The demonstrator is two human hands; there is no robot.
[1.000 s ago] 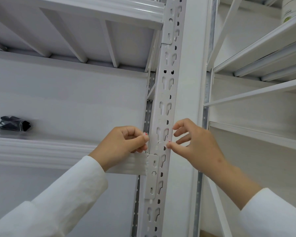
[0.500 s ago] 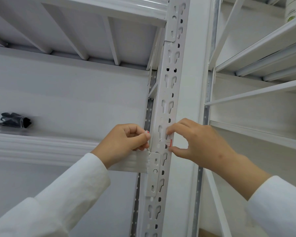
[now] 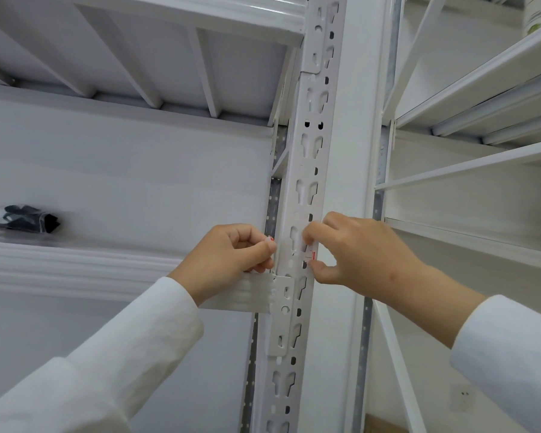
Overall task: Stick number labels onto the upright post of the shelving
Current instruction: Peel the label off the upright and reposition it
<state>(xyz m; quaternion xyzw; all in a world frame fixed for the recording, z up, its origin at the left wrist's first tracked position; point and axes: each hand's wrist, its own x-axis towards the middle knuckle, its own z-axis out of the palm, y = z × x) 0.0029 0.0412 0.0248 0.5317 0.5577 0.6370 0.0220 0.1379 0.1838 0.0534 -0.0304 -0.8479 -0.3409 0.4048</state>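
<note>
The white shelving (image 3: pixel 200 14) fills the view, and its slotted upright post (image 3: pixel 306 170) carries no finished label on the stretch above the hands, so most of the job looks undone. The right hand (image 3: pixel 356 248) has its fingers (image 3: pixel 310 229) narrowed around 1 small red-marked number label (image 3: pixel 311 255) against the post's right edge, apparently mid-placement. The left hand (image 3: pixel 231 251) is curled shut beside the post on something small and pale; I cannot tell what.

Upright post (image 3: pixel 306 170) at centre; label (image 3: pixel 310 255) on its front face between right hand (image 3: pixel 353 248) fingers. Left hand (image 3: pixel 231 254) just left of post, above shelf beam (image 3: pixel 107 270). Bundle (image 3: pixel 28 218) on shelf far left.
</note>
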